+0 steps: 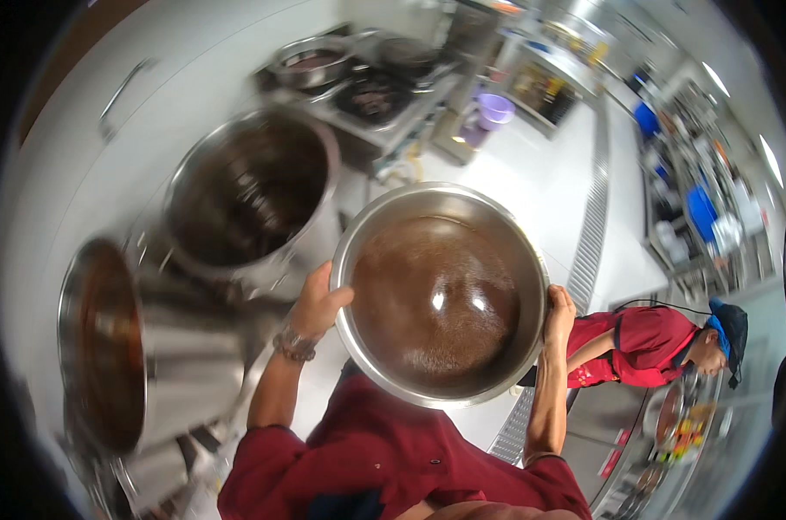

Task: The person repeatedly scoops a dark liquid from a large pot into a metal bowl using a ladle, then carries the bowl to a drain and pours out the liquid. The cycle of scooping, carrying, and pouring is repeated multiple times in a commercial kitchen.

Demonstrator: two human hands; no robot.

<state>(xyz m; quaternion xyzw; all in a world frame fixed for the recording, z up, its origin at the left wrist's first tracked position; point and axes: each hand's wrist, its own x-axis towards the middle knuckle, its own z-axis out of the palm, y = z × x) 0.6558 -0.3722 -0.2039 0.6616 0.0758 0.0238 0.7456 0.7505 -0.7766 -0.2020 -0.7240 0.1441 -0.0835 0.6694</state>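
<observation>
A round stainless steel basin [526, 260] is held up in front of my chest, gripped from both sides. Brown liquid [432, 279] fills much of it, with some froth and two bright light reflections on its surface. My left hand [319, 300] clasps the left rim, thumb over the edge. At the opposite rim, my right hand [557, 315] holds on, its fingers partly hidden behind the wall. To the left stand a large steel stockpot [331, 153] with dark contents and another tall pot [195, 370] holding reddish-brown liquid.
Beyond the pots is a stove [393, 127] carrying a smaller metal pot [312, 62]. A purple bucket [496, 110] stands near its end. A drain grate [591, 214] crosses the white floor. On the right, a co-worker in red [653, 344] leans over a counter, near loaded metal shelving [698, 195].
</observation>
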